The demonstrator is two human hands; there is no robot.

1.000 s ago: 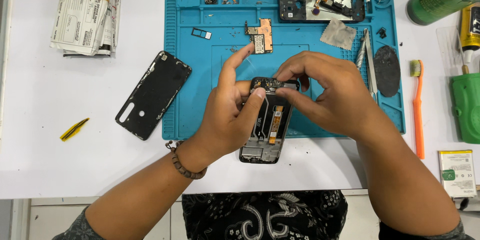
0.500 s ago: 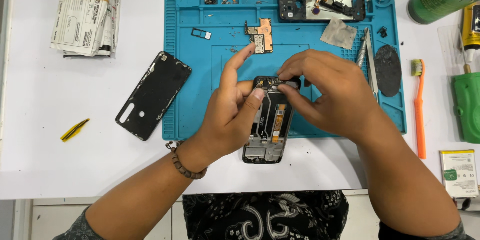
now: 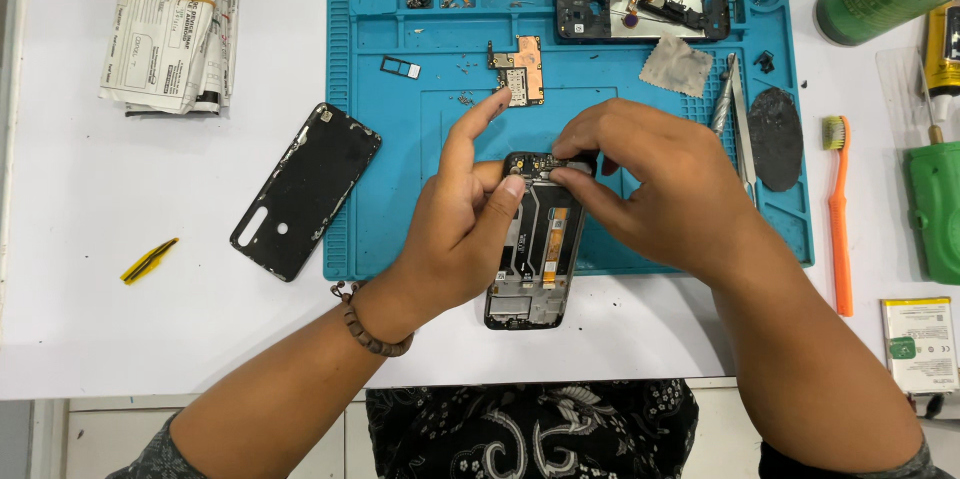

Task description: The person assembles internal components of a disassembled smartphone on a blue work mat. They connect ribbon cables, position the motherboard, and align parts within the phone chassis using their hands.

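A: Where do the hands sit?

B: Both over the opened phone frame point(image 3: 537, 254), which lies upright on the near edge of the blue work mat point(image 3: 400, 229), its lower end hanging just past the mat onto the white table point(image 3: 120, 319). The left hand point(image 3: 460, 219) curls around the frame's left side — thumb pressed against its upper edge, index finger lifted and pointing away from the body. The right hand point(image 3: 660, 184) comes in from the other side, fingertips pinched together at the top of the frame on a small dark part; what exactly is pinched, I cannot tell.

A: Anything close by?

B: Just beyond the left index fingertip, a small copper-coloured circuit board point(image 3: 520, 69). Well left of the left hand, a black back cover point(image 3: 305, 189) lies tilted, half off the mat, and further out a yellow pry pick point(image 3: 150, 261). Past the right hand's knuckles, a grey cloth scrap point(image 3: 677, 65) and metal tweezers point(image 3: 738, 119); further right, an orange toothbrush point(image 3: 838, 209). Far beyond both hands, a second stripped phone point(image 3: 640, 1) rests at the mat's far edge.
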